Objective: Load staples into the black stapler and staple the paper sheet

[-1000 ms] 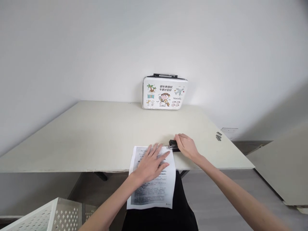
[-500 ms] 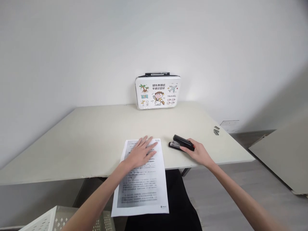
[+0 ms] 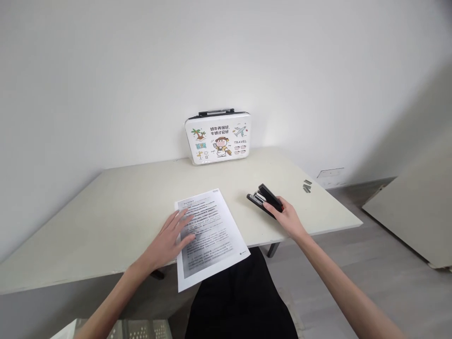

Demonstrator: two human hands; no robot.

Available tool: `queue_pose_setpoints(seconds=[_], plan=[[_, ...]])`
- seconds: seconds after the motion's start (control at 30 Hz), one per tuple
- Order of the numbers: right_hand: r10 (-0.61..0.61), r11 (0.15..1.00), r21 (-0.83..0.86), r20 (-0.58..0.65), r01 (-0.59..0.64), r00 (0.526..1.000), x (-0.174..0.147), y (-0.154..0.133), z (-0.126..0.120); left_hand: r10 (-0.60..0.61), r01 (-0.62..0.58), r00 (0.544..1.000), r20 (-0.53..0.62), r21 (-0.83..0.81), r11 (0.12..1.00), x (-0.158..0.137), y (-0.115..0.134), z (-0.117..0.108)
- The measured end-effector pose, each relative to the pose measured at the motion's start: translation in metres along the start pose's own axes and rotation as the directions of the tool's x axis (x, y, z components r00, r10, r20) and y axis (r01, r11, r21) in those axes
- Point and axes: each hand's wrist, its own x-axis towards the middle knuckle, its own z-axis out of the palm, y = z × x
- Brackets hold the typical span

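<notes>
A printed sheet of paper (image 3: 208,235) lies at the front of the table, its lower part jutting past the edge over my lap. My left hand (image 3: 169,240) rests at the paper's left side, fingers spread over the printed text. In my right hand (image 3: 286,216) is a black stapler (image 3: 266,200), its jaws pointing left and spread apart. The stapler is to the right of the paper, apart from it. Whether more sheets lie beneath the top one, I cannot tell.
A white case (image 3: 219,139) with cartoon prints leans against the wall at the table's (image 3: 116,212) back. Several small strips of staples (image 3: 307,187) lie near the right edge. A white perforated basket (image 3: 141,328) stands below at the lower left.
The paper has moved farther onto the table and turned slightly. My left hand has slid from its upper part to its left side. The stapler is tilted more, and the whole view has shifted.
</notes>
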Motion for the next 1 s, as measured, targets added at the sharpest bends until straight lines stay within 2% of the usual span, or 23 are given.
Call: queue_pose_setpoints(seconds=[0.1, 0.17, 0.23, 0.4, 0.53, 0.67, 0.8, 0.9, 1.0], plan=[[0.009, 1.0, 0.006, -0.002, -0.009, 1.0, 0.0, 0.001, 0.0, 0.027, -0.03, 0.995, 0.098, 0.035, 0.999, -0.031, -0.005, 0.0], [0.019, 1.0, 0.014, 0.006, -0.02, 1.0, 0.0, 0.0, 0.0, 0.053, -0.06, 0.993, 0.106, 0.061, 0.996, -0.035, -0.003, 0.002], [0.029, 0.999, 0.036, 0.021, -0.03, 0.999, 0.0, -0.004, 0.0, 0.078, -0.085, 0.994, 0.08, 0.085, 0.993, -0.026, 0.001, 0.007], [0.044, 0.996, 0.08, 0.033, -0.047, 0.998, -0.006, -0.019, -0.007, 0.104, -0.112, 0.991, 0.08, 0.1, 0.989, 0.034, 0.024, 0.031], [0.02, 0.999, 0.046, 0.002, -0.021, 1.0, -0.029, -0.038, -0.02, 0.104, -0.112, 0.988, 0.11, 0.064, 0.992, 0.095, 0.055, 0.055], [0.02, 0.998, 0.05, 0.099, -0.025, 0.995, -0.046, -0.052, -0.032, 0.16, -0.159, 0.974, 0.159, -0.015, 0.987, 0.155, 0.085, 0.073], [0.035, 0.999, 0.023, 0.136, -0.038, 0.99, -0.044, -0.055, -0.04, 0.227, -0.204, 0.962, 0.15, -0.154, 0.967, 0.21, 0.115, 0.088], [0.04, 0.999, 0.032, 0.12, -0.044, 0.992, -0.039, -0.055, -0.041, 0.255, -0.229, 0.962, 0.097, -0.222, 0.948, 0.237, 0.134, 0.094], [0.048, 0.998, 0.042, 0.11, -0.052, 0.993, -0.037, -0.057, -0.038, 0.243, -0.228, 0.97, 0.01, -0.305, 0.924, 0.239, 0.137, 0.092]])
